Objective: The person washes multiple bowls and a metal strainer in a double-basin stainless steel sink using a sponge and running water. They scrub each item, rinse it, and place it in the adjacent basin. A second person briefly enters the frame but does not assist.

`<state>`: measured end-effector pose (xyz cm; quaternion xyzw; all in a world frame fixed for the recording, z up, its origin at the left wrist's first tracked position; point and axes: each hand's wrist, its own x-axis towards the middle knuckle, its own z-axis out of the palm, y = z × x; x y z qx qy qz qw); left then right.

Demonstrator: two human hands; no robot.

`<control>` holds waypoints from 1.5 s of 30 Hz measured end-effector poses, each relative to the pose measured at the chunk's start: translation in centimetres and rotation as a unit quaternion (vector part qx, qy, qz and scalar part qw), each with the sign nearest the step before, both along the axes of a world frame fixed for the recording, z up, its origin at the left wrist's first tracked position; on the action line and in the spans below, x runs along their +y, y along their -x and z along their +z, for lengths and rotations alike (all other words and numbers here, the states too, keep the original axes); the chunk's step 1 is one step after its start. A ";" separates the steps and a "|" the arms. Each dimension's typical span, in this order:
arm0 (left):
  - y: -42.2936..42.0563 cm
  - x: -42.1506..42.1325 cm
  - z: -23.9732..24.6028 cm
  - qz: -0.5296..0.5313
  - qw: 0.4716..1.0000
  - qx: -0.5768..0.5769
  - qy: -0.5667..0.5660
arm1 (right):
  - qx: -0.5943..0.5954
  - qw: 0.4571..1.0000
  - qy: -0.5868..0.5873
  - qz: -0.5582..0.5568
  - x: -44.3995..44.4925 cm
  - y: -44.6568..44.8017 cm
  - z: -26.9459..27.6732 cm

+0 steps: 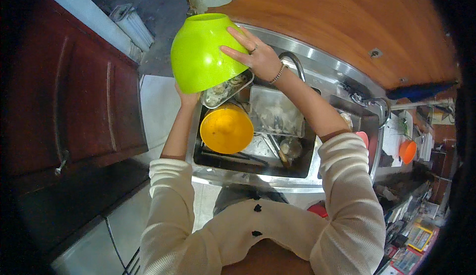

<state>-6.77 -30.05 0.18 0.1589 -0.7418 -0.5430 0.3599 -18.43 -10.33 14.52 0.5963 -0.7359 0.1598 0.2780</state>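
Note:
A lime-green bowl (204, 55) is tipped on its side above the sink's far left corner, its base facing away from me. My right hand (258, 54) is spread on the bowl's outer wall, a ring on one finger. My left hand (189, 96) is at the bowl's lower left rim, its fingers hidden behind the bowl. Partly under the bowl is a metal tray (225, 91) with pale, wet-looking food in it. Nearer to me, a yellow-orange bowl (227, 128) stands in the left basin, beside a translucent rectangular container (277, 111).
Utensils (279, 150) and a rounded, shiny item lie in the left basin. A curved faucet (295, 61) rises behind it; another faucet (375, 104) is at the right basin. A dark red panelled door (85, 89) stands left. An orange bowl (408, 151) sits far right.

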 end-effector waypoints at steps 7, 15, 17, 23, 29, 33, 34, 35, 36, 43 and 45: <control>-4.2 0.7 5.6 0.007 0.991 -0.121 0.065 | -0.268 0.950 0.119 -0.105 4.9 -5.4 1.3; -16.7 12.0 9.1 -0.060 0.938 -0.328 -0.096 | -0.612 0.755 0.151 -0.183 16.8 -14.8 -5.9; -19.6 16.0 8.5 -0.120 0.937 -0.315 -0.097 | -0.620 0.716 0.128 -0.294 21.7 -18.1 -9.1; -22.2 28.8 7.9 -0.189 0.905 -0.224 -0.310 | -0.768 0.481 0.269 -0.327 36.5 -27.4 -8.9; -20.5 39.5 7.7 -0.105 0.983 -0.133 0.070 | -0.717 0.395 0.493 -0.296 42.2 -33.8 -12.4; -20.1 42.2 7.8 -0.180 0.886 -0.357 0.235 | -0.711 0.355 0.520 -0.313 42.3 -35.7 -14.3; -19.8 42.4 7.7 -0.175 0.863 -0.389 0.270 | -0.717 0.351 0.495 -0.343 42.0 -36.1 -13.2; -19.1 42.3 7.6 -0.177 0.858 -0.383 0.293 | -0.722 0.347 0.469 -0.372 42.0 -36.4 -12.7; -18.2 41.9 7.4 -0.182 0.850 -0.378 0.317 | -0.694 0.413 0.432 -0.400 43.1 -36.2 -13.7; -13.5 42.7 9.0 -0.213 0.818 -0.187 0.501 | -0.482 0.759 0.225 -0.375 46.5 -26.2 -12.2; -14.0 45.0 9.0 -0.107 0.872 0.007 0.477 | -0.475 0.754 0.176 -0.417 45.6 -25.0 -11.4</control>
